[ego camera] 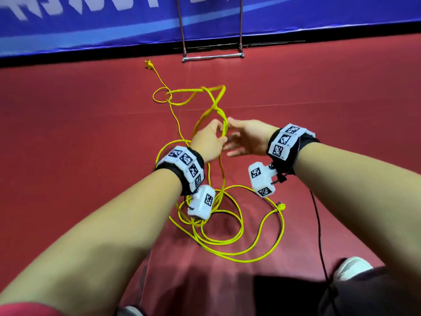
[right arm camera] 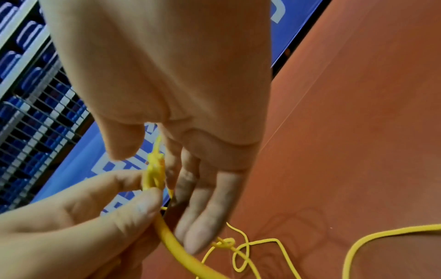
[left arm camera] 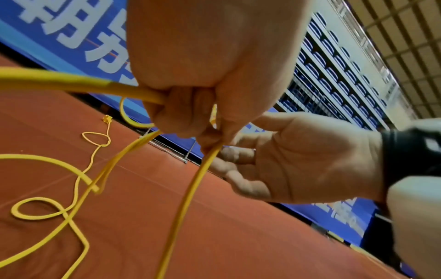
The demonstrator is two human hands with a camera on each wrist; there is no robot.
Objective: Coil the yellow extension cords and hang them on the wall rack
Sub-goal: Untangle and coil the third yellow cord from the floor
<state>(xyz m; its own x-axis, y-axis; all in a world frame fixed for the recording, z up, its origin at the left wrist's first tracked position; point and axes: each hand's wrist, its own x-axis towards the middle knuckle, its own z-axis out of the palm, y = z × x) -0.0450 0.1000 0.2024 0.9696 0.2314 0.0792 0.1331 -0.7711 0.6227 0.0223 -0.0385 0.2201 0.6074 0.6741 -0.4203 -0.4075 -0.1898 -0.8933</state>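
The coiling step is being worked, and by the look of the tangle it is only partly done. Several strands of the yellow extension cord [ego camera: 224, 124] are being pinched together in the left hand [ego camera: 208, 139], whose grip is clamped on the bundle between thumb and curled fingers. The right hand [ego camera: 247, 137] is being held just beside that grip, with its fingers [right arm camera: 203, 217] straight and apart; the cord is perhaps being brushed by them, but nothing is being clasped there.

Beyond the grip, raised loops are being carried up and away towards the wall, and a single strand is trailing across the red floor [ego camera: 341, 92] to a yellow plug [ego camera: 148, 64] lying well off, near the blue banner [ego camera: 91, 23]. Below the grip, loose loops are lying on the floor close to the person, with a second plug end [ego camera: 281, 206] among them. A metal frame [ego camera: 213, 56], possibly the rack, is standing against the wall beyond the far plug; that cannot be told for certain.

The next move is judged to call for a fresh length being drawn in by the free hand and laid into the clamped bundle as an even loop, with crossings cleared so that no knot is pulled tight.
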